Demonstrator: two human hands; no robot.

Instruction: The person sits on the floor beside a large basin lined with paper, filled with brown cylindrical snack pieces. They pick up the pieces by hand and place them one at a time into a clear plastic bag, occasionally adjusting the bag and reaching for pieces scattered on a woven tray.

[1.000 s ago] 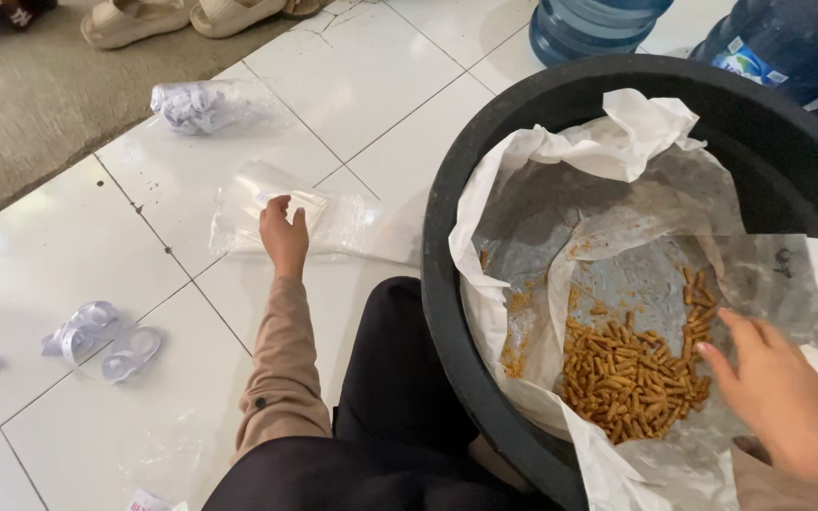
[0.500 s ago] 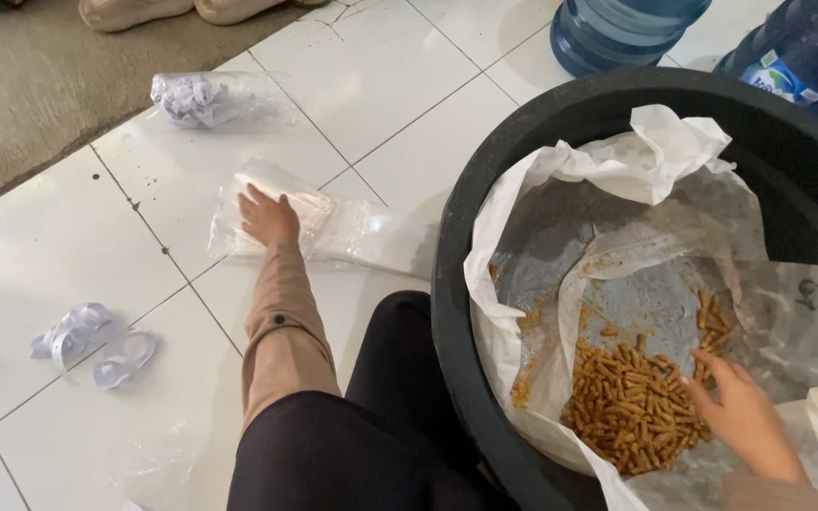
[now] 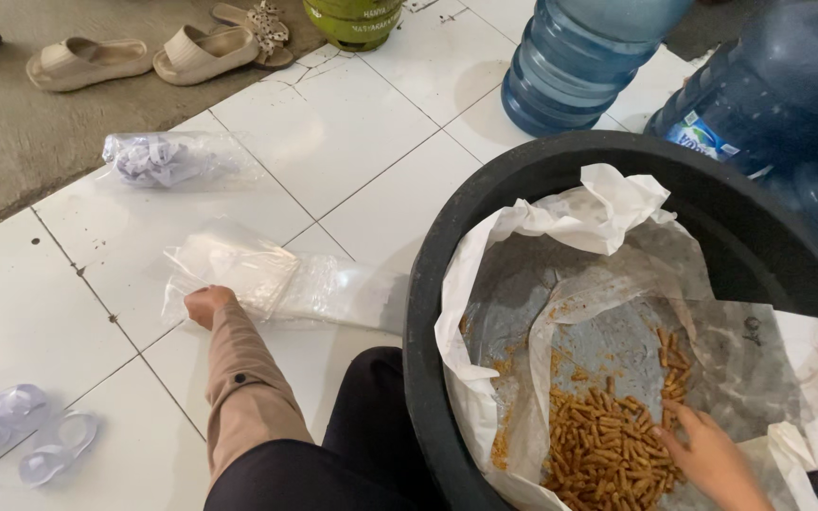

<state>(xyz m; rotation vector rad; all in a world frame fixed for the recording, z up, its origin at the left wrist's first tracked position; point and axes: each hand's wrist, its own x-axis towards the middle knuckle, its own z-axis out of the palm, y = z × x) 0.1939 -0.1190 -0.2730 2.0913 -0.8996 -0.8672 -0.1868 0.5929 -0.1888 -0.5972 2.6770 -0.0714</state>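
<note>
Since a moment ago, left hand (image 3: 208, 305) slid from the far edge of the stack of clear flat plastic bags (image 3: 272, 279) down to its near corner at about 8 o'clock, fingers now curled shut on the film there rather than lying flat on top; reads as a pinch to peel one bag off the pile, though whether only one sheet is caught cannot be told. Tan sleeve (image 3: 243, 388) stretched out toward 11 o'clock, wrist low on the white tiled floor (image 3: 68, 303).

Right hand (image 3: 712, 459) moved very little: down at 5 o'clock inside the big round black plastic tub (image 3: 560, 161), resting on the heap of small orange-brown stick snacks (image 3: 608, 454), fingers loosely spread and half bent over the sticks, nothing clearly gripped. Snacks lying in a crumpled white-and-grey paper liner (image 3: 579, 237).

Elsewhere: knotted clear bag of white scraps (image 3: 158, 156) at 10 o'clock, loose white plastic rings (image 3: 21, 440) at 8 o'clock, blue water jugs (image 3: 584, 57) at 1 o'clock, beige sandals (image 3: 139, 55) at 11 o'clock
</note>
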